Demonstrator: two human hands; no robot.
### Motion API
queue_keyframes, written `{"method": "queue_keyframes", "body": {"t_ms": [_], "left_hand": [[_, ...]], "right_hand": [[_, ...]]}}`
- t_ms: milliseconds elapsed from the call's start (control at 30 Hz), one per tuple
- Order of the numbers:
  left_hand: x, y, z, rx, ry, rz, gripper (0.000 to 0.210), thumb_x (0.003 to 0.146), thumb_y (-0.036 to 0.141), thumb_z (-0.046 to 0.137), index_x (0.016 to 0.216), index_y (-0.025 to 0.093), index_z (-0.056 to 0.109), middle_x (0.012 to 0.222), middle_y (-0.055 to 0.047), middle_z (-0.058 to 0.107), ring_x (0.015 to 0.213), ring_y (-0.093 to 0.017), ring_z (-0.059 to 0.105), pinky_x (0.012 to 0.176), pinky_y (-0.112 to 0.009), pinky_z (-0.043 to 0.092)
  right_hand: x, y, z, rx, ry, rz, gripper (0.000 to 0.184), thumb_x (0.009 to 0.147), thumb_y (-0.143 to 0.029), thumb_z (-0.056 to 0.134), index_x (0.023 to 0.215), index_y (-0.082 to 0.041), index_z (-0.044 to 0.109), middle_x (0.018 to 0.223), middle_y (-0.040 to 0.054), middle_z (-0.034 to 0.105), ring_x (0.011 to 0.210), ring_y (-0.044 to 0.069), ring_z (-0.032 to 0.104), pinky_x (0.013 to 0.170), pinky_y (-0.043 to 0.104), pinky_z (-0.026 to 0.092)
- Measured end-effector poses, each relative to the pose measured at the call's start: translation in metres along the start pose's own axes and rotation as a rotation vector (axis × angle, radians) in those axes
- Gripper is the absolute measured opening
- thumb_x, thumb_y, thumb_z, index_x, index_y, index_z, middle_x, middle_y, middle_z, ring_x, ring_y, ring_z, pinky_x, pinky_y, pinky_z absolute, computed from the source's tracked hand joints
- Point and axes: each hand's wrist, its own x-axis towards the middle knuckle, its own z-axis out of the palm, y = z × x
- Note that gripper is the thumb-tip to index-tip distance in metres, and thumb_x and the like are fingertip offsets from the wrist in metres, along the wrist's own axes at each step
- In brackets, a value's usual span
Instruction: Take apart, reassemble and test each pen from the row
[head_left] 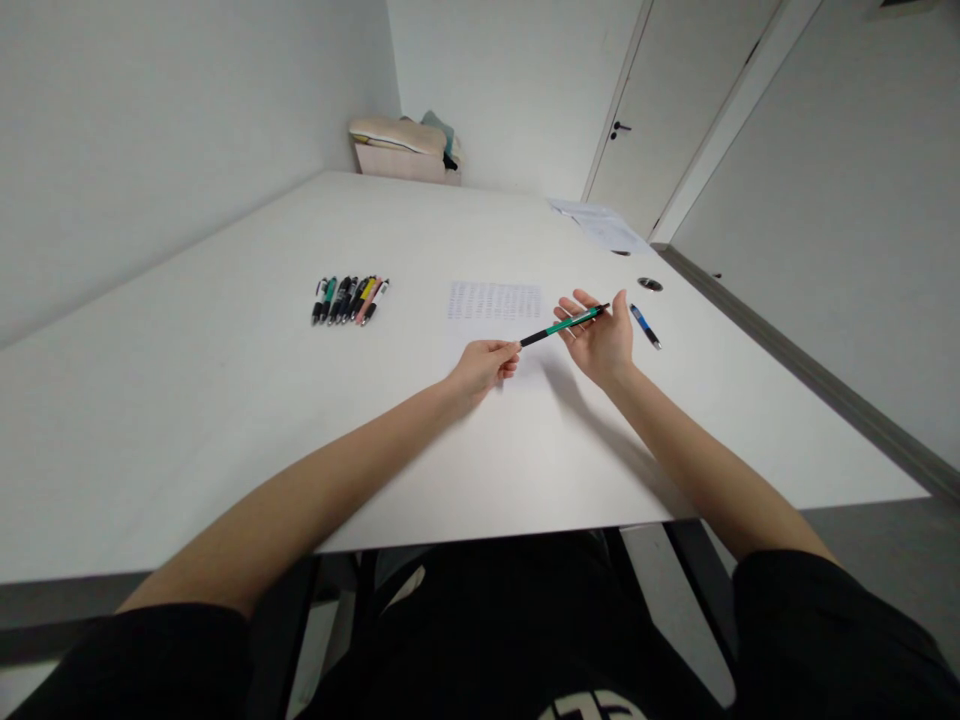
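Note:
Pinched between the thumb and fingers of my left hand (487, 366) is one end of a green and black pen (568, 324). The pen slants up to the right, above the table. Its other end reaches across the palm side of my right hand (604, 340), whose fingers are spread with the palm turned up. Whether the pen touches that palm I cannot tell. Beneath and beyond the hands lies a sheet of paper (495, 300) covered with rows of writing, partly hidden by my left hand. A blue and black pen (646, 327) rests just right of my right hand.
Several pens (349, 301) lie side by side on the white table (225, 420), left of the paper. More papers (600, 222) are at the far right edge, near a round metal table fitting (649, 284). Behind the table stands a box (401, 162) with cloth on top.

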Motion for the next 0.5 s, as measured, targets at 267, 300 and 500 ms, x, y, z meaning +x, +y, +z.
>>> {"method": "queue_keyframes", "body": {"t_ms": [267, 300, 500], "left_hand": [[0.002, -0.009, 0.004, -0.229, -0.051, -0.105, 0.01, 0.08, 0.013, 0.059, 0.07, 0.01, 0.06, 0.066, -0.004, 0.06, 0.06, -0.008, 0.055, 0.067, -0.023, 0.046], [0.002, -0.009, 0.002, -0.254, -0.059, -0.117, 0.01, 0.081, 0.014, 0.059, 0.072, 0.01, 0.061, 0.069, -0.005, 0.062, 0.062, -0.009, 0.056, 0.068, -0.023, 0.047], [0.003, -0.008, -0.005, -0.32, -0.153, -0.183, 0.023, 0.086, 0.027, 0.052, 0.08, 0.01, 0.066, 0.089, -0.012, 0.066, 0.078, -0.013, 0.061, 0.073, -0.025, 0.048]], "right_hand": [[0.005, 0.006, 0.016, 0.237, 0.132, 0.018, 0.054, 0.076, -0.073, 0.027, 0.054, -0.023, 0.026, 0.044, -0.006, 0.026, 0.042, 0.011, 0.034, 0.049, 0.029, 0.041], [0.005, 0.006, 0.016, 0.268, 0.152, 0.021, 0.054, 0.077, -0.071, 0.026, 0.053, -0.023, 0.025, 0.045, -0.0063, 0.023, 0.041, 0.011, 0.03, 0.048, 0.029, 0.04], [0.004, 0.005, 0.006, 0.383, 0.222, -0.002, 0.049, 0.08, -0.062, 0.024, 0.052, -0.022, 0.023, 0.047, -0.0059, 0.02, 0.042, 0.011, 0.025, 0.046, 0.028, 0.036]]}}
